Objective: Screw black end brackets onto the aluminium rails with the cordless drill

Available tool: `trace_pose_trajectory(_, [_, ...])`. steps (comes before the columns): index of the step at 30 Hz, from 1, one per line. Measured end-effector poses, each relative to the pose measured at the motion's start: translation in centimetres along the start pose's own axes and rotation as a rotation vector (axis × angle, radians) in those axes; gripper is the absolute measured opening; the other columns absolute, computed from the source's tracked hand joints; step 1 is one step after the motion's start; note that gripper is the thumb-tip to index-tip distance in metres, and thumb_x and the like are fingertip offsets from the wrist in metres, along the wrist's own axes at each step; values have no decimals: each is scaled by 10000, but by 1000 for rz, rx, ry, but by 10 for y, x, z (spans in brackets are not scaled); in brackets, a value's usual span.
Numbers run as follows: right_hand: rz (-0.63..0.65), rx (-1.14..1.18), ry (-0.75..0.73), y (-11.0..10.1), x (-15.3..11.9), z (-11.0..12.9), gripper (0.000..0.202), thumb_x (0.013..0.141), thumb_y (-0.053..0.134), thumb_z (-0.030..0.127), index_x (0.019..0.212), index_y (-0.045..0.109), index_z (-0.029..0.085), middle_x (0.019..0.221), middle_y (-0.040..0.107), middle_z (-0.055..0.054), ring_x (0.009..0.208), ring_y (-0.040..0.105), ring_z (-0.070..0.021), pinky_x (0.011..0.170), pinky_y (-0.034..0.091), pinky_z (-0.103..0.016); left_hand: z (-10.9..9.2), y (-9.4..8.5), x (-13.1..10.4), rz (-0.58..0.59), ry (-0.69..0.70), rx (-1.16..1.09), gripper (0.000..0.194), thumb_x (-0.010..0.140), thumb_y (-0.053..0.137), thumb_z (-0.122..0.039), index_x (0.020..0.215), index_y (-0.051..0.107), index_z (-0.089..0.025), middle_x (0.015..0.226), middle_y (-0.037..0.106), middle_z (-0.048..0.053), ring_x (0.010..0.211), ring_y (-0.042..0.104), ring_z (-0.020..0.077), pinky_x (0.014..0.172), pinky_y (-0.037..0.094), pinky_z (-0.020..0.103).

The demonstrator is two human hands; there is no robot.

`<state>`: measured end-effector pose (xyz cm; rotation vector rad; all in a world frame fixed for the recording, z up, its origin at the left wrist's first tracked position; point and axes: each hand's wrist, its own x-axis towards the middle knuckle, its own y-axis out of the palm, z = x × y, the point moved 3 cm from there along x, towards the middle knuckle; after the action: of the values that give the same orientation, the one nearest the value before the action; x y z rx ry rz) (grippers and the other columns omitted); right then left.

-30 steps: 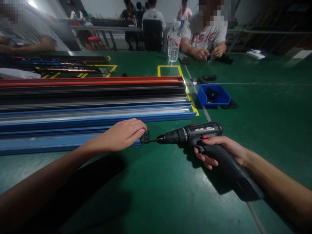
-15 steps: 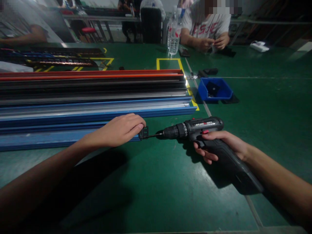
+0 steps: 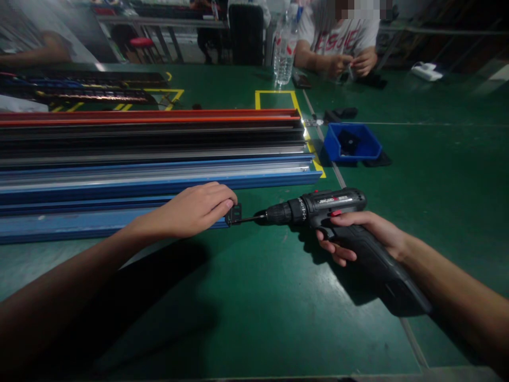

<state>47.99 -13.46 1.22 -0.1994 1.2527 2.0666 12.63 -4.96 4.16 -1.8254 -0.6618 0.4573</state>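
My right hand (image 3: 368, 225) is wrapped around the grip of a black cordless drill (image 3: 336, 202), which lies level and points left. The drill's long, thin bit (image 3: 253, 217) reaches the lower part of a black end cap (image 3: 236, 212). That cap stands at the right end of the nearest blue metal rail (image 3: 91, 222). From above, my left hand (image 3: 196, 209) closes over the rail's end, thumb and fingers pressed on the cap. Those fingers hide part of the cap. Whether a screw sits at the bit's tip cannot be made out.
Behind lie another blue rail (image 3: 270, 180), dark rails and an orange rail (image 3: 238, 118). A blue bin (image 3: 353, 154) with black parts is beyond the drill. Plastic bottles (image 3: 284, 53) and a power strip (image 3: 427, 71) stand farther back, near a seated person (image 3: 338, 42).
The view has tipped slightly, so the background sits a little higher. Both hands, the drill and the end cap keep practically the same positions.
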Motion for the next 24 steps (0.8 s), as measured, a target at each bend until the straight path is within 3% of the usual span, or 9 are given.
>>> trace_pose_trajectory(24, [11,8,-4,1,1,0,348,1011,703,361,1119,772,37,924,785,-109,636,717,-114,741,648,-275,-2,0,1,8,-9,-5,485,1135,297,-439,1161,717,-197,1172,737,79,1094,663,246,992,479,385])
